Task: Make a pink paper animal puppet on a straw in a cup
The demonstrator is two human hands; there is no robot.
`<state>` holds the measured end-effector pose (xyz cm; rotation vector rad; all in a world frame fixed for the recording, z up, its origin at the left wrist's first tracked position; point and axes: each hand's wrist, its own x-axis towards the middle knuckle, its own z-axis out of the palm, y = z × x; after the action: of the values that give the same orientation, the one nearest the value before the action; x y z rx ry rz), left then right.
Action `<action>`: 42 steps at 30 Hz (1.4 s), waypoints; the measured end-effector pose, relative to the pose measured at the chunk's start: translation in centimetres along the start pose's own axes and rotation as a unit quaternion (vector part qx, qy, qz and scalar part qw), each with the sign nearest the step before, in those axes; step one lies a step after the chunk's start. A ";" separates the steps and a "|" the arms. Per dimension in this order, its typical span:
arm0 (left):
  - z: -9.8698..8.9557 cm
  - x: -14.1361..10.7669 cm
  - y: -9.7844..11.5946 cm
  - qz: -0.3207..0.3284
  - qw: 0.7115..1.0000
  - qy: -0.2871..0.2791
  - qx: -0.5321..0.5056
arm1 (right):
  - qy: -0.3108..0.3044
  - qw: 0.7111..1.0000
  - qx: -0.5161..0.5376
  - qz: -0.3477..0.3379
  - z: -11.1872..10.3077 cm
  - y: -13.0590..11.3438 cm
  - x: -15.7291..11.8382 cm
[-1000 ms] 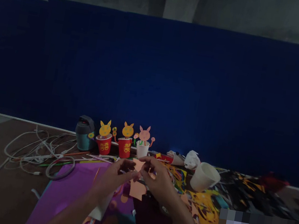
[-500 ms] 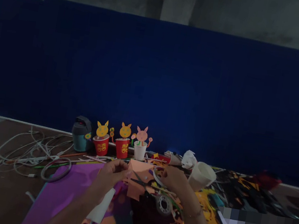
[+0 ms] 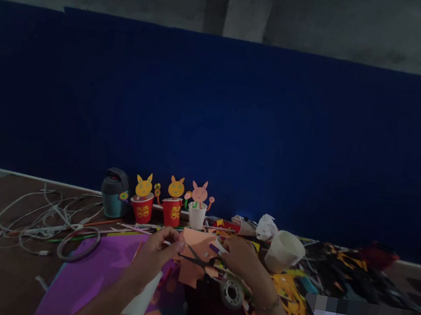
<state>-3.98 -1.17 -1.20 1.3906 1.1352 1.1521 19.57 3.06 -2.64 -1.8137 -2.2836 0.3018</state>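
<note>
My left hand (image 3: 159,248) is closed in a pinch above the left edge of the orange paper (image 3: 187,274). Whatever is between its fingertips is too small to make out. My right hand (image 3: 239,255) is curled shut at the paper's right side, its fingers on a white ring (image 3: 224,244), perhaps a tape roll, which they partly cover. A small purple piece (image 3: 214,248) shows beside these fingers. Between both hands, dark scissors (image 3: 199,260) lie on the orange paper with blades parted, pointing left. A clear-centred tape reel (image 3: 231,291) sits below my right wrist.
Paper-animal cups, two red (image 3: 171,213) and one white (image 3: 196,215), stand at the back beside a teal-grey flask (image 3: 114,198). White cables (image 3: 47,216) tangle left of purple sheets (image 3: 96,262). An off-white cup (image 3: 285,252) and yellow scraps (image 3: 290,294) lie right.
The view has tilted up slightly, so everything sits a little lower. My right hand has turned slightly over the white ring, covering more of it. My left hand keeps its pinch.
</note>
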 end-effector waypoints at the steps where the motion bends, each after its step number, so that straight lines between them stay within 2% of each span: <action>1: 0.0 0.0 -0.1 0.012 1.000 -0.004 0.019 | 0.008 1.000 0.000 -0.004 -0.2 -0.3 0.0; 5: 0.3 -0.4 -0.2 0.078 0.991 -0.024 0.105 | 0.047 0.997 0.043 -0.046 -1.0 -2.5 -0.5; 7: 0.4 -0.7 -0.1 0.106 0.982 -0.053 0.148 | 0.064 0.990 0.097 -0.081 -1.1 -3.9 -0.9; 10: 0.5 -1.0 0.0 0.121 0.971 -0.110 0.177 | 0.077 0.979 0.152 -0.109 -0.7 -5.5 -1.3; 12: 0.5 -1.1 0.0 0.128 0.968 -0.115 0.182 | 0.073 0.977 0.167 -0.109 -0.5 -6.0 -1.4; 21: 0.7 -1.2 -0.2 0.149 0.969 -0.092 0.172 | 0.064 0.965 0.232 -0.106 -0.8 -6.1 -1.4; 25: 0.5 -1.2 0.2 0.149 0.966 -0.104 0.182 | 0.040 0.946 0.288 -0.141 -0.7 -5.9 -1.4; 30: 0.4 -1.3 0.6 0.164 0.965 -0.090 0.186 | 0.013 0.925 0.341 -0.170 -0.9 -5.7 -1.5; 36: 0.5 -1.6 0.7 0.156 0.965 -0.085 0.191 | 0.011 0.922 0.350 -0.165 -0.6 -5.6 -1.3; 42: 0.7 -1.7 0.5 0.193 0.950 -0.096 0.226 | 0.011 0.923 0.352 -0.157 -0.4 -5.5 -1.2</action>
<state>-3.46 -3.02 -0.86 2.1066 1.0523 1.0226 14.80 0.71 -0.68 -1.0680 -2.0168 0.8959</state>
